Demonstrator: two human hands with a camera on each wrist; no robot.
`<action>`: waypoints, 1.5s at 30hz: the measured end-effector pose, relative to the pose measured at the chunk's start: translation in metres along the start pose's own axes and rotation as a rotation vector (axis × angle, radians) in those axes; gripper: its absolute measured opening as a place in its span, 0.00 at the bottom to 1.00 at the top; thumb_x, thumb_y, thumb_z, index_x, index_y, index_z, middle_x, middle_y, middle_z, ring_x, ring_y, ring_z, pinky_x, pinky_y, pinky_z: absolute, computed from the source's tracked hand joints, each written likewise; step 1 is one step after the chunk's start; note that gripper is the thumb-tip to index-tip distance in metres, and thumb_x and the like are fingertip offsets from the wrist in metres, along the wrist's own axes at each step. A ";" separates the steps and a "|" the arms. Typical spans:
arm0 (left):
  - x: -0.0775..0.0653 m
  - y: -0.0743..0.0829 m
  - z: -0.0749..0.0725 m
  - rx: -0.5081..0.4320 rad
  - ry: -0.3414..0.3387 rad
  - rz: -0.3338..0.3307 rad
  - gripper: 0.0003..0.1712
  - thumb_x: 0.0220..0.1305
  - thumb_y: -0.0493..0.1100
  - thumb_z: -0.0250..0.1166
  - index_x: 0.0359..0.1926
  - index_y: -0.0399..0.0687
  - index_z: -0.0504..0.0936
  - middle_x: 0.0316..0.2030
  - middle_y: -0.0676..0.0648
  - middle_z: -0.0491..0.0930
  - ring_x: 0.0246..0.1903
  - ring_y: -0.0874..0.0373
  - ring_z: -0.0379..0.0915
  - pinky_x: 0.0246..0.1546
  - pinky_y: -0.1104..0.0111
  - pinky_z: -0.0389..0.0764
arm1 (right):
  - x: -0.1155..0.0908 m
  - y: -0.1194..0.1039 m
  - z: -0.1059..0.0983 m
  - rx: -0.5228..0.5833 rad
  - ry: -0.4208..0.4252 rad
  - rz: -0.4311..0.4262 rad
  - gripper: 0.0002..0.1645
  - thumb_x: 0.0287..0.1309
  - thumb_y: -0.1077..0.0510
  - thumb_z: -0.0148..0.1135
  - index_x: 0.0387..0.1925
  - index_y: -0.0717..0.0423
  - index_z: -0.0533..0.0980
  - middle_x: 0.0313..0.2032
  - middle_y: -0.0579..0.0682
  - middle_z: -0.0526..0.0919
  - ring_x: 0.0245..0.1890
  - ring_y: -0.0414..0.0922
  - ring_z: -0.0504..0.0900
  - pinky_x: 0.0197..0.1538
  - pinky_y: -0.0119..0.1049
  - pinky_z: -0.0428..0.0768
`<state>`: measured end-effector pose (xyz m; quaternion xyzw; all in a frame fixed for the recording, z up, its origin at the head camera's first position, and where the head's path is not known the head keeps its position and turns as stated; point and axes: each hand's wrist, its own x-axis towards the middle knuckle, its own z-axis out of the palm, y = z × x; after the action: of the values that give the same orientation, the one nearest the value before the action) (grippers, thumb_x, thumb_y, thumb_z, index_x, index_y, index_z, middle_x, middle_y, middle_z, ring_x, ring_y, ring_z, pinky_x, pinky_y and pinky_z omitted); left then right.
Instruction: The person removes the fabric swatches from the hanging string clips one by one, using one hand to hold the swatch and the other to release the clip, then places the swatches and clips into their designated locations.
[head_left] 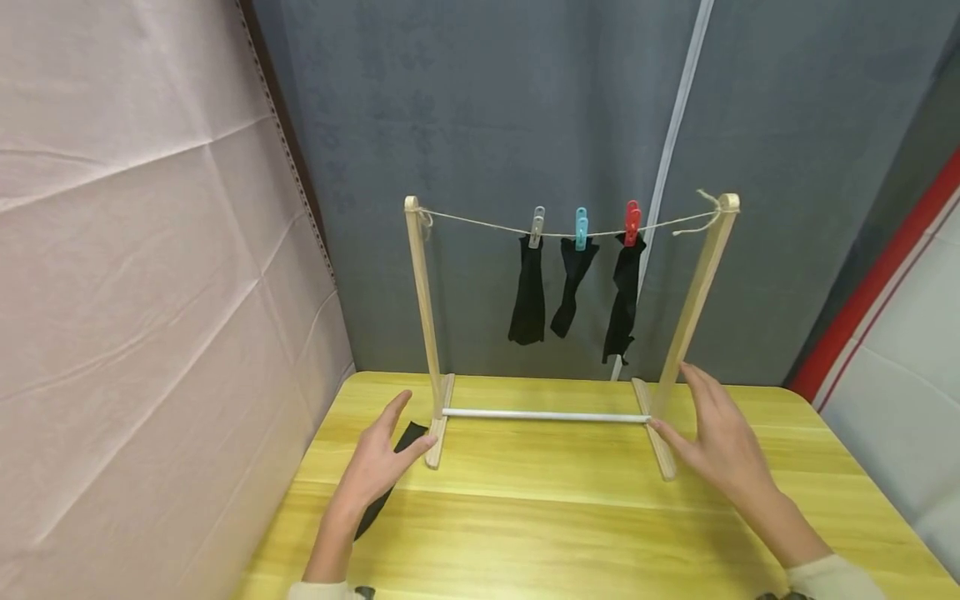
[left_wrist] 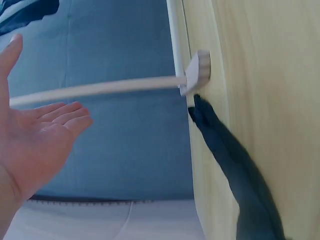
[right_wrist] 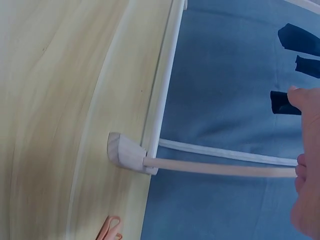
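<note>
A small wooden clothes rack stands on the table, with a left post (head_left: 423, 300), a right post (head_left: 697, 300) and a string (head_left: 480, 222) tied between them. Three black sock-like cloths (head_left: 529, 292) hang from it by a grey clothespin (head_left: 536, 227), a blue clothespin (head_left: 581, 228) and a red clothespin (head_left: 632, 223). My left hand (head_left: 375, 458), thumb and fingers spread, is beside the left foot, over another black cloth (left_wrist: 225, 155) lying on the table. On the other side my right hand (head_left: 716, 437) has its fingers extended and thumb apart, fingertips right at the right post.
A white rod (head_left: 547, 415) joins the rack's feet. Low in the right wrist view lies a pinkish looped item (right_wrist: 110, 229), partly cut off. Grey curtain (head_left: 480, 108) hangs behind the table (head_left: 540, 508), with pale fabric (head_left: 150, 292) along the left.
</note>
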<state>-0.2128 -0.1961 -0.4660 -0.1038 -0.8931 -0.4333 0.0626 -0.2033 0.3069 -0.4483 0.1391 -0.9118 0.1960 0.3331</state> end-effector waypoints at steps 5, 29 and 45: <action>0.011 0.010 0.012 -0.113 -0.012 0.071 0.54 0.69 0.61 0.71 0.85 0.56 0.52 0.84 0.48 0.54 0.83 0.43 0.51 0.80 0.40 0.60 | 0.005 -0.010 0.005 0.026 0.013 -0.030 0.63 0.47 0.53 0.85 0.80 0.58 0.60 0.71 0.68 0.72 0.68 0.68 0.73 0.61 0.70 0.77; 0.072 0.045 0.092 -0.815 -0.071 0.199 0.47 0.71 0.44 0.71 0.82 0.42 0.57 0.81 0.43 0.62 0.82 0.47 0.56 0.81 0.62 0.60 | 0.044 -0.058 0.026 0.092 0.068 -0.196 0.56 0.51 0.58 0.83 0.79 0.59 0.64 0.72 0.62 0.74 0.68 0.60 0.76 0.62 0.60 0.83; 0.120 0.079 0.120 -1.038 0.056 0.224 0.40 0.68 0.37 0.73 0.77 0.37 0.68 0.75 0.37 0.71 0.76 0.40 0.68 0.71 0.66 0.75 | 0.070 -0.085 0.023 0.163 0.120 -0.206 0.48 0.59 0.59 0.77 0.78 0.57 0.66 0.71 0.60 0.75 0.67 0.59 0.79 0.58 0.58 0.86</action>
<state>-0.3130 -0.0381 -0.4555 -0.2042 -0.5428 -0.8114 0.0725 -0.2353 0.2124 -0.3957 0.2463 -0.8523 0.2420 0.3929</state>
